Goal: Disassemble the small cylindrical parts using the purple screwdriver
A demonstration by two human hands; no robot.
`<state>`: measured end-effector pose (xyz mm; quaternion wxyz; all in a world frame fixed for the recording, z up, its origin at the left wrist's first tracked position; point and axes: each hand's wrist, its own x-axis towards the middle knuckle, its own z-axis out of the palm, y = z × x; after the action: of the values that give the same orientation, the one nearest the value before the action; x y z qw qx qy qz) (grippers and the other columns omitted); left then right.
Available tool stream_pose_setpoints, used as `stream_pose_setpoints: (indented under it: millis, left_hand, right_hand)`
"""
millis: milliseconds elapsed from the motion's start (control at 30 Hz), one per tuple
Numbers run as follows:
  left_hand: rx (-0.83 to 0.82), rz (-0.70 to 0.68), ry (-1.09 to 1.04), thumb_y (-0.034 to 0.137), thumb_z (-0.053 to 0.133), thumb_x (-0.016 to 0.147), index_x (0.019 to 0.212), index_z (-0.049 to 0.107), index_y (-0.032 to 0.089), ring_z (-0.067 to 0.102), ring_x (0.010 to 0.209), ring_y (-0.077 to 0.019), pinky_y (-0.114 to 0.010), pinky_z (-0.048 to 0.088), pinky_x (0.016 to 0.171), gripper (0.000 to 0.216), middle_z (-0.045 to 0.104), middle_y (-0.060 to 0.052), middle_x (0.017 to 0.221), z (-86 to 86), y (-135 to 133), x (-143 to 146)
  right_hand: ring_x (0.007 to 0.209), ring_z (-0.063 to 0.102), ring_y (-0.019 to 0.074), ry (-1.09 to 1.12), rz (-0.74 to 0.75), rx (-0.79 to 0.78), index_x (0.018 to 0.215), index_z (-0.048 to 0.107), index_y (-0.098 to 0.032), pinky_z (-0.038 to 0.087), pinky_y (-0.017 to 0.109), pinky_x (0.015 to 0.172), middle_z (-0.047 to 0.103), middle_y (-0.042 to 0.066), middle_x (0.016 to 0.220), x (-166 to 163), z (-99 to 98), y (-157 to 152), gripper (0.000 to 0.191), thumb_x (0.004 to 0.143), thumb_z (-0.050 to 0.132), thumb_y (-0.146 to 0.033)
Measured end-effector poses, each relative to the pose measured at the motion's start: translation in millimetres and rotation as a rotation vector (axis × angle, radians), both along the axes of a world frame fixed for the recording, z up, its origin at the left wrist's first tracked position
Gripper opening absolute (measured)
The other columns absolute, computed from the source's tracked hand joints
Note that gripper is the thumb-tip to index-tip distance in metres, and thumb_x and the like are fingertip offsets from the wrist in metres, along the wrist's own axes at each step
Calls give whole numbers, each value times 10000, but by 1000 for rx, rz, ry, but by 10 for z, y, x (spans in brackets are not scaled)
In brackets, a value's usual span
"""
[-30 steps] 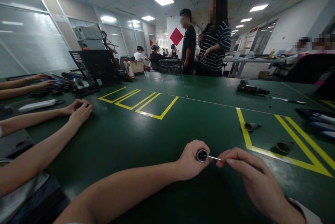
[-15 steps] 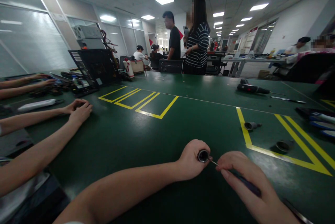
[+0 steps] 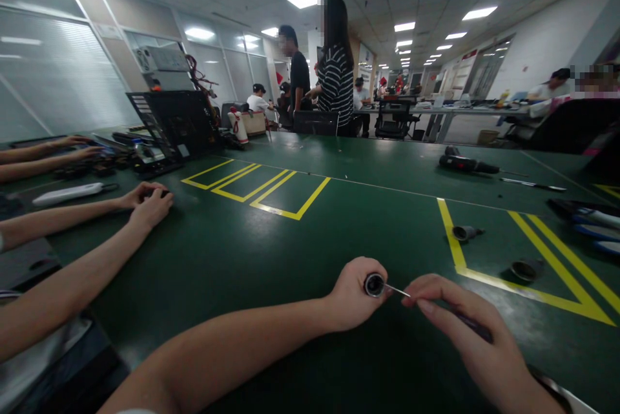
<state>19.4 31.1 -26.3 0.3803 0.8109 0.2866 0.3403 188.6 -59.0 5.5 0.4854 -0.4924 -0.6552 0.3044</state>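
Observation:
My left hand [image 3: 352, 298] is closed around a dark, hollow cylindrical part [image 3: 374, 285], its round open end facing me. Fingers of my right hand [image 3: 467, 320] grip a screwdriver [image 3: 398, 290] with a thin metal shaft and a dark handle lying along the palm. The shaft's tip reaches the right side of the cylinder's rim; whether it is inside an opening I cannot tell. To the right, a small dark metal fitting [image 3: 465, 233] and a larger one [image 3: 527, 270] with a round open mouth lie on the green table between yellow tape lines.
A power drill [image 3: 467, 164] and a pen-like tool [image 3: 533, 185] lie farther back on the right, near blue-handled tools [image 3: 600, 230]. At left, a co-worker's hands [image 3: 148, 201] hold something dark. A white power strip [image 3: 68, 193] and a black computer case [image 3: 177, 123] stand beyond.
My right hand has shifted slightly right, showing more of the screwdriver's shaft. The cylindrical part has turned slightly in my left hand. Two standing people in the background have moved left.

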Motion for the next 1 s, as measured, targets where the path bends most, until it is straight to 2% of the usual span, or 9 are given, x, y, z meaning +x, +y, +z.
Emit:
stream_pose_setpoints:
  millis: [100,200,433,633,733,900,1000]
  left_hand:
    - [47,14,62,166,653,707,679,528,163,466,670,-120,-254,377,697,128,521,27,690,-15,5,8]
    - [70,24,80,152,652,699,662,521,165,464,662,-123,-256,370,690,137,516,29,667,-12,-1,17]
    - [17,-14,-21,148,665,690,647,506,159,458,639,-110,-240,364,650,165,506,30,657,2,-9,11]
    - [-58,-29,-49,178,674,706,645,508,151,456,624,-101,-229,374,618,178,499,26,656,22,-10,10]
    - [-35,-8,-30,179,676,709,652,516,149,454,625,-100,-231,379,630,172,505,25,661,13,-6,10]
    - [22,19,39,195,664,722,695,535,154,472,668,-112,-247,390,681,138,525,24,697,-23,16,7]
    - [35,22,88,197,652,727,703,535,160,473,678,-118,-256,392,691,124,526,24,706,-25,21,1]
  right_hand:
    - [836,607,215,-189,13,146,820,633,-231,486,336,728,648,43,863,-37,48,-59,94,841,542,-237]
    - [826,603,214,-267,61,156,798,615,-227,487,338,730,648,42,845,-60,94,-72,89,838,536,-226]
    - [775,630,218,56,29,-147,715,668,-211,470,324,690,680,41,770,7,70,37,199,824,538,-315]
    - [806,631,236,251,-10,-241,719,691,-202,462,347,738,695,52,751,-4,15,87,191,798,562,-318]
    - [818,633,234,212,4,-179,751,689,-210,478,343,724,693,54,787,-13,26,65,183,815,559,-322]
    - [826,620,225,-63,-14,36,787,669,-218,498,341,714,664,63,851,-24,71,-43,158,843,542,-292]
    - [828,616,222,-182,3,110,828,662,-229,507,346,725,666,57,855,-47,92,-82,138,852,532,-268]
